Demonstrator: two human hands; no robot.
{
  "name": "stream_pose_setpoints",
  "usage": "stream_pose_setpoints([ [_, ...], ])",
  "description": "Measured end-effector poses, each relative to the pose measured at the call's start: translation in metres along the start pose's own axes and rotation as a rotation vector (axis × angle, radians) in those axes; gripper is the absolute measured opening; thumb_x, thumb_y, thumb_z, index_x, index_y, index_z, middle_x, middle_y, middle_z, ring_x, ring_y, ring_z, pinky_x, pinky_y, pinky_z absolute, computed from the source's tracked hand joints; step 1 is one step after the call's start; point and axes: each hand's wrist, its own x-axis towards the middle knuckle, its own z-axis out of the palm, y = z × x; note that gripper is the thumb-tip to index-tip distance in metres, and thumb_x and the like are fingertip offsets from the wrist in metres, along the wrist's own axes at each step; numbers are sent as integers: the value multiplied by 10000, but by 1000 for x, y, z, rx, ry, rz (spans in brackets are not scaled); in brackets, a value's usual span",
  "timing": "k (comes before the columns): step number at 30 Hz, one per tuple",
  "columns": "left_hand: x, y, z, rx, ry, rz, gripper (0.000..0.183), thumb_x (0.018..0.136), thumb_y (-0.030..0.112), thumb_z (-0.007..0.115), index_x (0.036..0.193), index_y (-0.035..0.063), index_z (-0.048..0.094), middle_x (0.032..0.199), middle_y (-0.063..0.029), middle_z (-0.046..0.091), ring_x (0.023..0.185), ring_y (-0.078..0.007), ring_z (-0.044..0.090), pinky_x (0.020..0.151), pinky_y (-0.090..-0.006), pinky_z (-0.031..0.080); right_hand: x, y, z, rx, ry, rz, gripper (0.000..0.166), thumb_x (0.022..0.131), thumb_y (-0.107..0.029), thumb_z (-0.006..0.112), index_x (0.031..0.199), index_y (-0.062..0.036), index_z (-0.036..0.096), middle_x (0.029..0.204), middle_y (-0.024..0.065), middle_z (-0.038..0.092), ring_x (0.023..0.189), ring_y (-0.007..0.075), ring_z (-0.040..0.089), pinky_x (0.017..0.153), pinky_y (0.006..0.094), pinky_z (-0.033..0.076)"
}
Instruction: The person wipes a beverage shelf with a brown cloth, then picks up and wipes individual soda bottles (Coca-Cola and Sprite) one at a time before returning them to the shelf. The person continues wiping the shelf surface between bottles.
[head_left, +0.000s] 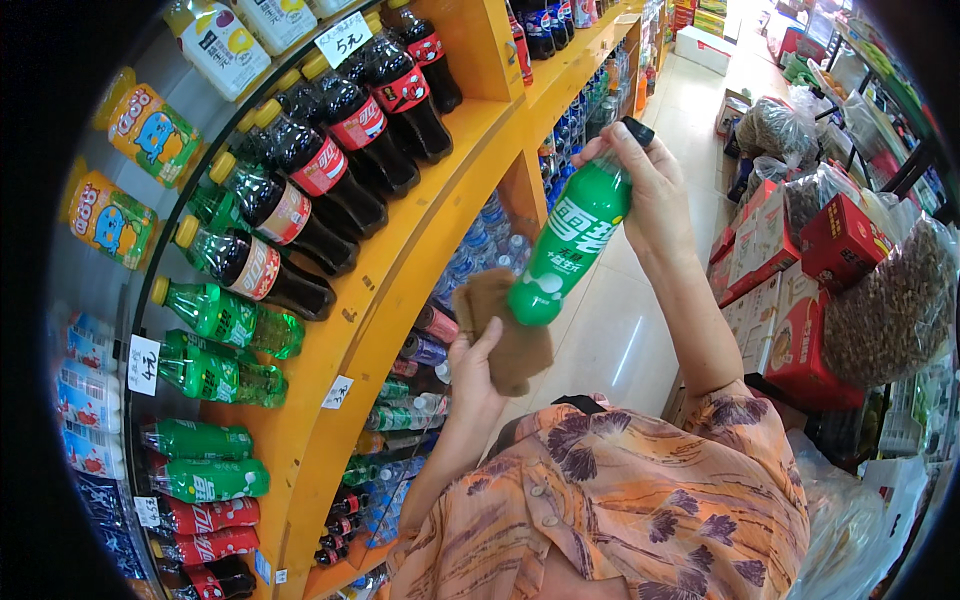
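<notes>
A green plastic Sprite bottle (574, 232) with a black cap (637, 131) hangs tilted over the aisle, its base towards the shelves. My right hand (652, 184) grips it around the neck, just below the cap. In my left hand (480, 371) is a folded brown cloth (517, 341), which lies behind the bottle's base; whether the two touch I cannot tell. To the left, a curved yellow wooden shelf (405, 292) bears Coca-Cola bottles (322, 161) and green Sprite bottles (214, 375) in rows.
Water bottles (484, 232) and cans (435, 322) fill the lower shelf. Price tags (145, 365) hang on the upper shelf's edge. Along the right stand red gift boxes (844, 240) and bulging clear plastic bags (892, 300). A pale tiled floor (675, 112) runs between both sides.
</notes>
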Motion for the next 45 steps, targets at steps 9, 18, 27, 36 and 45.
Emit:
stream_pose_setpoints([
  [9, 3, 26, 59, 1313, -220, 1568, 385, 796, 55, 687, 1175, 28, 627, 1151, -200, 590, 979, -339, 610, 818, -400, 508, -15, 7, 16, -228, 3, -80, 226, 974, -226, 590, 1021, -11, 540, 883, 90, 664, 812, 124, 626, 727, 253, 513],
  [18, 17, -22, -8, 1602, -324, 1423, 338, 817, 80, 598, 1149, 112, 655, 1137, -161, 587, 983, -337, 598, 818, -413, 506, -22, -14, 14, -266, -26, -123, 195, 958, -180, 609, 1048, -25, 532, 909, 94, 662, 856, 148, 639, 779, 287, 529],
  [27, 20, -86, -143, 1111, -40, 462, 492, 761, 24, 732, 1230, -9, 586, 1098, -152, 617, 1033, -287, 614, 892, -345, 474, -13, -26, 70, -198, -259, -38, 214, 958, -190, 611, 1061, -25, 522, 924, 86, 663, 878, 155, 637, 803, 290, 513],
  [36, -25, -70, -150, 1016, 95, 523, 472, 774, 169, 749, 1187, -14, 612, 1078, -210, 659, 988, -315, 649, 868, -372, 492, -15, -15, 173, -15, -590, -56, 180, 964, -204, 564, 1000, -29, 550, 902, 94, 671, 795, 130, 619, 743, 276, 518],
  [45, -63, -66, -180, 941, 275, 459, 484, 794, 154, 721, 1230, 3, 576, 1150, -216, 626, 1056, -369, 609, 885, -408, 473, -52, 13, 277, 239, -858, 18, 194, 980, -191, 557, 1061, -15, 562, 930, 110, 666, 887, 193, 641, 801, 327, 534],
])
